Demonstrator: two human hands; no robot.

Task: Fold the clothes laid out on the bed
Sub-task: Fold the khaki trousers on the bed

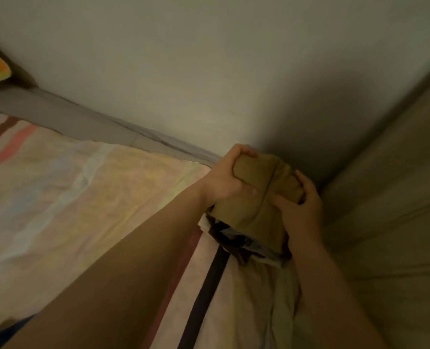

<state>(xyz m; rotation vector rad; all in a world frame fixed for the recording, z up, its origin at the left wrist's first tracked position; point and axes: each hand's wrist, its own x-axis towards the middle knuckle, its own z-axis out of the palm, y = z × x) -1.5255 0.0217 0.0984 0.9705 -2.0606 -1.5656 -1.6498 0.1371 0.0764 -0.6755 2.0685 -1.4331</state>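
Left hand (225, 178) and right hand (300, 206) both clamp a folded tan garment (254, 197), right of centre, pressed onto a patterned piece (236, 239) on the striped sheet (83, 185); a loosened grip could let the bundle unfold

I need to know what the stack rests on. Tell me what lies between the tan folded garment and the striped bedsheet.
In the head view, a dark patterned folded cloth lies under the tan garment, on the striped bedsheet.
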